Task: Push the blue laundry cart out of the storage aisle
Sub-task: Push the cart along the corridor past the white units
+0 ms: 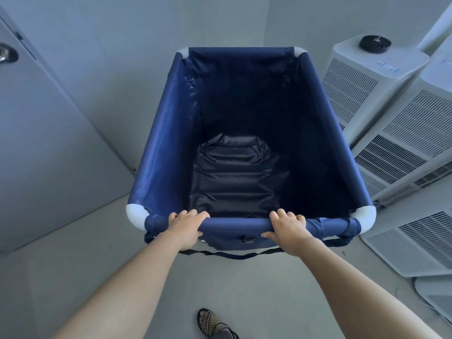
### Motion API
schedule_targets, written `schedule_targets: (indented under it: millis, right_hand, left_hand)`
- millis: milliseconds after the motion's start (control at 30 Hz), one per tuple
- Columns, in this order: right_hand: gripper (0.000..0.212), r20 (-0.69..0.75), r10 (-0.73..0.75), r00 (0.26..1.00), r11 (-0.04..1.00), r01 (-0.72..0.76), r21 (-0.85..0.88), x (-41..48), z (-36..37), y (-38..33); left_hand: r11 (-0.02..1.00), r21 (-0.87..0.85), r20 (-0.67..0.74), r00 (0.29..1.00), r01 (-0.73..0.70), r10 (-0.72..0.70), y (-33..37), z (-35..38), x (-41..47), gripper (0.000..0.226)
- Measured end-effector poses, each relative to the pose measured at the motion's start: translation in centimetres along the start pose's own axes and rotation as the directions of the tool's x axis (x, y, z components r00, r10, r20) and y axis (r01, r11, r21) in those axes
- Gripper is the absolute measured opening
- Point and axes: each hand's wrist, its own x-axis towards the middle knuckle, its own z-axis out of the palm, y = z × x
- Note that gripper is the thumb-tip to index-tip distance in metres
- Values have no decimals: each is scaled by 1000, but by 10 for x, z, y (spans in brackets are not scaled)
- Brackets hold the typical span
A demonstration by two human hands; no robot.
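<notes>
Blue laundry cart [168, 133] stands in the aisle, with white vented units [391, 148] just beside its right side and a grey door [49, 143] to the left. Left hand [187, 225] and right hand [288, 228] are both clamped on the near rail [239, 223], fingers curled over. Judgement: load both hands evenly and steer slightly left to clear the units.

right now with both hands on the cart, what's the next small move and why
Probably steer the cart slightly left as you push. The left hand and right hand both grip the near rail, white units stand close along its right side, and a wall faces it ahead.
</notes>
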Motion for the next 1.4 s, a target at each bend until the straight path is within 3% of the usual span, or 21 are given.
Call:
schedule_targets:
  millis: [733,1100,1400]
  right_hand:
    - [51,38,-32,999,998,30,58,-48,24,-14]
    - [51,-38,-5,999,999,6,39,4,7,1]
    - [50,-11,24,1000,999,-24,47,75,-29,15]
  left_hand:
    - [998,60,1,1000,26,-26,6,22,-48,25]
    - [1000,-13,48,999,-15,16,-3,-7,0,26]
    - [999,-29,47,998,-45,47,-20,-46,72,26]
